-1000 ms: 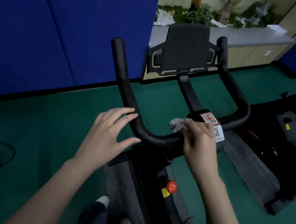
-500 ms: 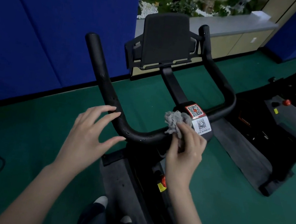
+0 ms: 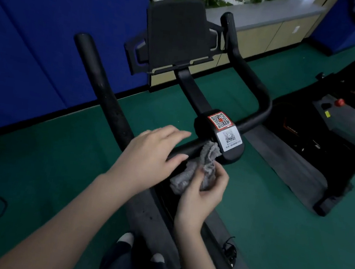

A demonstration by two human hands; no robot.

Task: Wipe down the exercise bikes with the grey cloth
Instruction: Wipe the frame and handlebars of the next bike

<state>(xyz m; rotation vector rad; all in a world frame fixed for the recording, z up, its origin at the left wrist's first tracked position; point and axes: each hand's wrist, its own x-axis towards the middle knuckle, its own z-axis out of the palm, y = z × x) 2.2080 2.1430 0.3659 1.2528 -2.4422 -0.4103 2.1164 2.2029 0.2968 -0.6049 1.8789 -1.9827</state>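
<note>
A black exercise bike stands in front of me, its U-shaped handlebar (image 3: 108,102) curving round a centre block with two QR stickers (image 3: 224,129) and a dark tablet holder (image 3: 176,35) above. My right hand (image 3: 202,194) holds the crumpled grey cloth (image 3: 199,168) just below the bar, beside the centre block. The cloth's top edge touches the bar. My left hand (image 3: 151,151) lies over the bar's near crosspiece with fingers straight, its thumb next to the cloth.
A second bike (image 3: 342,124) with a red knob stands to the right on a dark mat. Blue padded wall panels (image 3: 50,27) rise at the left and back. A low cabinet with plants (image 3: 266,21) runs behind. Green floor surrounds the bikes; a cable lies at bottom left.
My left hand has moved right onto the crosspiece, close to the cloth. My right hand has drawn the cloth down and back from the centre block to below the bar.
</note>
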